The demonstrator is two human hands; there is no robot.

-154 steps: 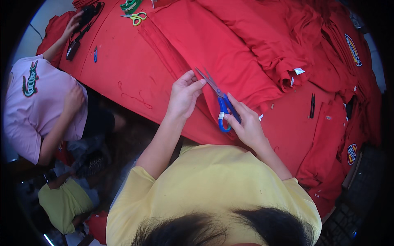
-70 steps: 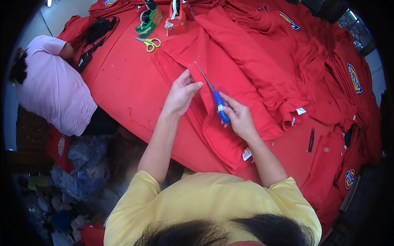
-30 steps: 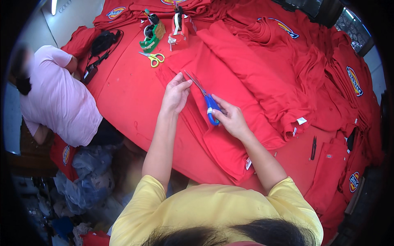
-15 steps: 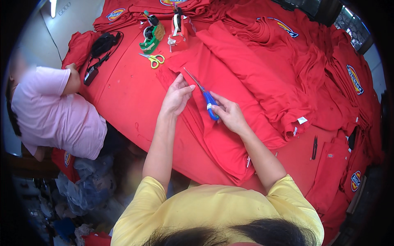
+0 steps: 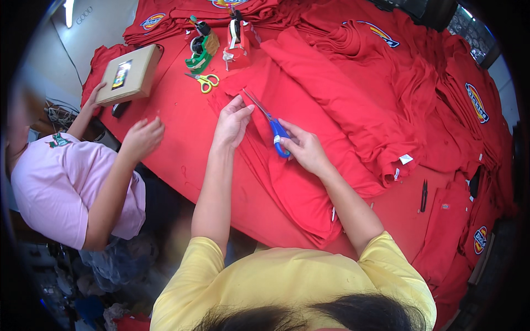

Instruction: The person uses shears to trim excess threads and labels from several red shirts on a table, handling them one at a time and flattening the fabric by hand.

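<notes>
Blue scissors (image 5: pixel 277 130) partly hidden by right hand (image 5: pixel 305 148); black object (image 5: pixel 120 109) partly behind box (image 5: pixel 135 71).

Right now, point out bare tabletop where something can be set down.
Widest: red tabletop between the yellow-handled scissors, co-worker and left forearm, bar loose threads. Smaller: between right forearm and black snips. Crowded: the far side, with tape dispensers, and the middle and right, with red garments around the blue-handled scissors.
</notes>
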